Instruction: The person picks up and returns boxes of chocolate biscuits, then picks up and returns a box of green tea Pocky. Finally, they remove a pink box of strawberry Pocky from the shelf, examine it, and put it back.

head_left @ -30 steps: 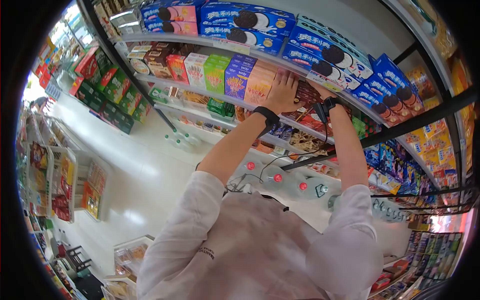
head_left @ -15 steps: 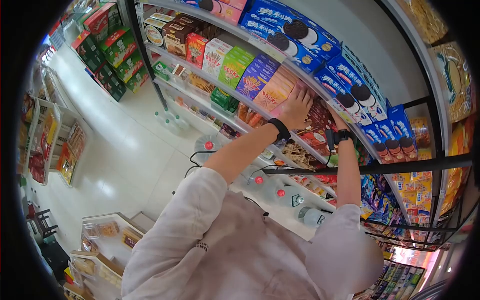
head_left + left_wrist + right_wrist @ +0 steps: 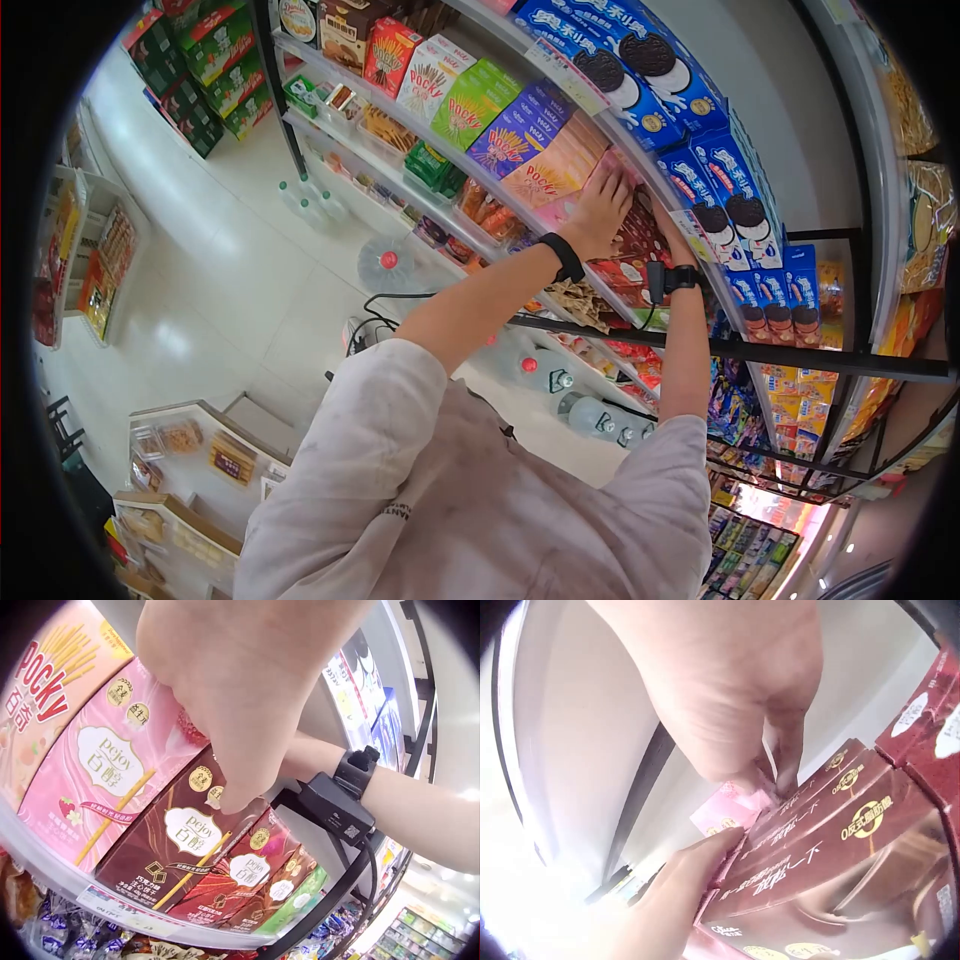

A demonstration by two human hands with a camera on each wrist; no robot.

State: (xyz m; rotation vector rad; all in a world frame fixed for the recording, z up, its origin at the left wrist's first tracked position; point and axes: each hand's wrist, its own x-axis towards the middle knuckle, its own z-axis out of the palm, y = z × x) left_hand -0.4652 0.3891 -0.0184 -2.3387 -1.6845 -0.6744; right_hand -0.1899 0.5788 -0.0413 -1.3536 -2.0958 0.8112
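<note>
In the head view my left hand point(image 3: 598, 212) lies over the shelf row with fingers extended, at the pink pejoy box point(image 3: 106, 765) and beside the brown pejoy box point(image 3: 184, 825). My right hand point(image 3: 742, 697) reaches behind the row, under the shelf above; thumb and fingers pinch a pink box point(image 3: 724, 810) behind the brown boxes point(image 3: 802, 840). Part of my left hand point(image 3: 679, 892) touches the front of that row in the right wrist view. The right fingertips are partly hidden.
Peach point(image 3: 545, 180), purple point(image 3: 510, 140) and green Pocky boxes point(image 3: 470, 105) stand left of the hands. Blue cookie boxes point(image 3: 735, 190) sit on the shelf above. A black shelf bar point(image 3: 800, 355) runs by the right forearm; water bottles point(image 3: 600, 415) stand below.
The head view has shifted, so the shelf appears turned and nearer. Both hands stay at the same row; little hand movement shows.
</note>
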